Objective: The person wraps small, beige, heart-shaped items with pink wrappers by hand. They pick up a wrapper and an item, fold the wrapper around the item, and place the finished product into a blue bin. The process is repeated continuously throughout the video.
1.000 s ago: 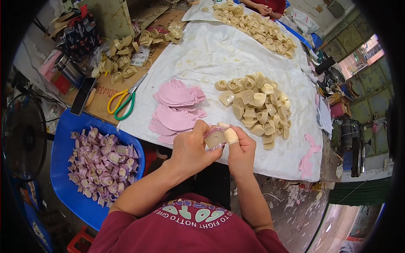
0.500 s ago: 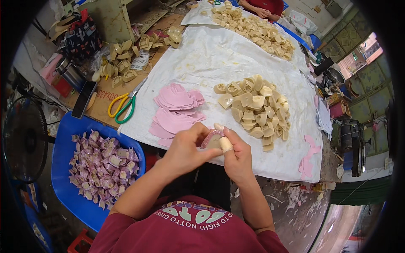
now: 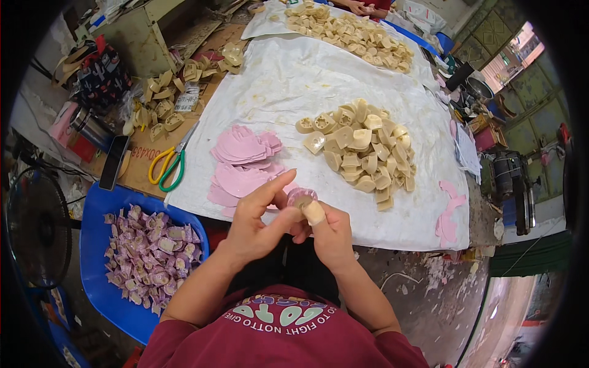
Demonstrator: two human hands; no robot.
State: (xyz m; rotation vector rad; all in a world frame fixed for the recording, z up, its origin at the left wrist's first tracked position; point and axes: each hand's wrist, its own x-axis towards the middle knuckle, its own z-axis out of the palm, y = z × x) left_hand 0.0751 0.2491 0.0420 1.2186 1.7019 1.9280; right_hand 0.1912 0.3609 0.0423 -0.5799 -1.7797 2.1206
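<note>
**Right hand point(image 3: 333, 238) gripping a small beige piece point(image 3: 300, 197) at the near side of a white-covered tabletop point(image 3: 257, 92)**

The right hand pinches the piece, which has a glittery pink-purple rim; a pale cover point(image 3: 315, 213) sheathes its thumb. The left hand point(image 3: 253, 226) lies just beside, loosely open, with thumb and forefinger spread apart. The thumb's tip lies close to the piece; whether it touches cannot be told. The piece is between the two hands, in front of the person's body.

Beyond the left hand, pink cut shapes point(image 3: 242, 147) lie in overlapping stacks. Farther right, bare beige pieces point(image 3: 362, 144) form a heap. To the left of the pink stacks, scissors point(image 3: 167, 167) with one yellow and one green handle lie with their blades pointing away from the person. A dark phone point(image 3: 115, 161) and a metal flask point(image 3: 92, 127) are farther left.

Below the tabletop's left edge, a blue tub point(image 3: 92, 230) contains many purple-wrapped pieces point(image 3: 153, 251); a fan point(image 3: 38, 227) stands beside it. Pink scraps point(image 3: 450, 214) lie near the right edge. At the far end, a larger heap of beige pieces point(image 3: 350, 35) lies before a co-worker's hands point(image 3: 361, 7).
</note>
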